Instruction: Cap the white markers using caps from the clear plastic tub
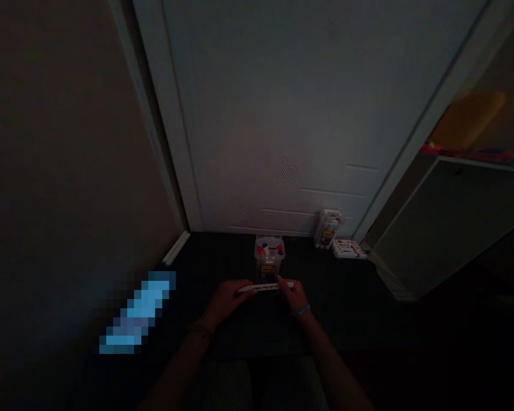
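A white marker [266,287] with dark print along its side lies level between my two hands. My left hand [230,297] has its fingers closed on the marker's left end. On the right end, my right hand [293,293] pinches it between thumb and fingers. Just behind the marker stands a clear plastic box [269,264] with a yellow and dark label. Several markers with red, blue and orange caps show inside the box's open top. The lower front of the box is partly hidden by the marker and my hands.
A second clear marker box [327,229] leans near the white door [257,142] at the back right. Beside it lies a pile of white markers [349,249]. Two white markers [176,249] rest at the left edge. A blurred bright screen [139,314] is at the left of the dark tabletop [346,314].
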Tool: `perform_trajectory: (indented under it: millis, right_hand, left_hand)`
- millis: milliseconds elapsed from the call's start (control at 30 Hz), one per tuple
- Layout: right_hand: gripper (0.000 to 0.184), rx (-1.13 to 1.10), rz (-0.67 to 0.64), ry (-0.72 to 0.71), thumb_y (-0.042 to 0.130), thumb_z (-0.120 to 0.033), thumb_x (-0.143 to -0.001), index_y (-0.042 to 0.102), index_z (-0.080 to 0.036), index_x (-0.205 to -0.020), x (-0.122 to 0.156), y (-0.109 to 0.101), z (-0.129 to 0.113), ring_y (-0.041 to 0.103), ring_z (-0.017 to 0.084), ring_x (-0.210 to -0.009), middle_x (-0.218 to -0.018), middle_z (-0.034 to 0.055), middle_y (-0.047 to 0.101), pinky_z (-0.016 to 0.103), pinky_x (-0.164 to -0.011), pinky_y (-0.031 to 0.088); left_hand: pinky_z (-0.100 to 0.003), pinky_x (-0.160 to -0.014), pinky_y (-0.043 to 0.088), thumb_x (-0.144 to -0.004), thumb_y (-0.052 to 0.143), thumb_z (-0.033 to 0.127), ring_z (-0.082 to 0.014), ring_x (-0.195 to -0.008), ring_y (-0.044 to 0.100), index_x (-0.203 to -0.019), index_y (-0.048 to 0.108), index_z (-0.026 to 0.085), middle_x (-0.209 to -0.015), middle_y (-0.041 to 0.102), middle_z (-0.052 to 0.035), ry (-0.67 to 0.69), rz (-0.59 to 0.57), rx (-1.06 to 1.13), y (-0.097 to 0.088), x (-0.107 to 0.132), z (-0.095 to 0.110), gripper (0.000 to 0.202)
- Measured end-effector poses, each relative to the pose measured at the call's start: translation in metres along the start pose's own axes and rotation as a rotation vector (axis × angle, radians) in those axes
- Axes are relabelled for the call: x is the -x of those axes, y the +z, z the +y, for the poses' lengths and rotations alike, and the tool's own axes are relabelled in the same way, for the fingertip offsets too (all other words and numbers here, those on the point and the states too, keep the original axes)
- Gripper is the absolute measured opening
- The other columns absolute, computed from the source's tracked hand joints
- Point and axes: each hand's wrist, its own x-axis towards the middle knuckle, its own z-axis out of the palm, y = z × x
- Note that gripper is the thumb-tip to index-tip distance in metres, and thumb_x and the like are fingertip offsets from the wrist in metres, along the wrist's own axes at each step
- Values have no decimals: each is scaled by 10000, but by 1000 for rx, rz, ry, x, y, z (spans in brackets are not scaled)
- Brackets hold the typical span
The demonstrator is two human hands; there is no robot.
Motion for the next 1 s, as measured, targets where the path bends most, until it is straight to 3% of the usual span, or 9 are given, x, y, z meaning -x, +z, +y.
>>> perform_trajectory:
  millis: [467, 700, 1000]
  right_hand:
    - [519, -37, 29, 38, 490, -614, -720, 413, -182, -444, -2, 2, 3, 324, 65, -394, -398, -56, 355, 206, -401, 239]
    - [512, -53, 11, 57, 479, -608, -730, 422, -179, -457, -3, 0, 3, 321, 65, -394, -403, -54, 354, 204, -389, 225]
    - [501, -87, 59, 63, 485, -617, -717, 449, -178, -480, -5, 0, 6, 328, 67, -387, -407, -52, 378, 204, -387, 244]
  left_hand:
    - [-254, -739, 444, -805, 486, 451, -174, -799, 615, -872, 667, 213, -859, 688, -15, 49, 32, -112, 1, 1, -7, 307]
    - [-257, -720, 445, -805, 482, 459, -169, -756, 607, -836, 666, 214, -803, 680, -10, 33, 24, -73, 2, 0, -5, 309]
    - [-288, -781, 459, -759, 556, 446, -178, -828, 611, -908, 653, 218, -911, 676, -19, 24, 44, 29, 0, -1, -3, 289]
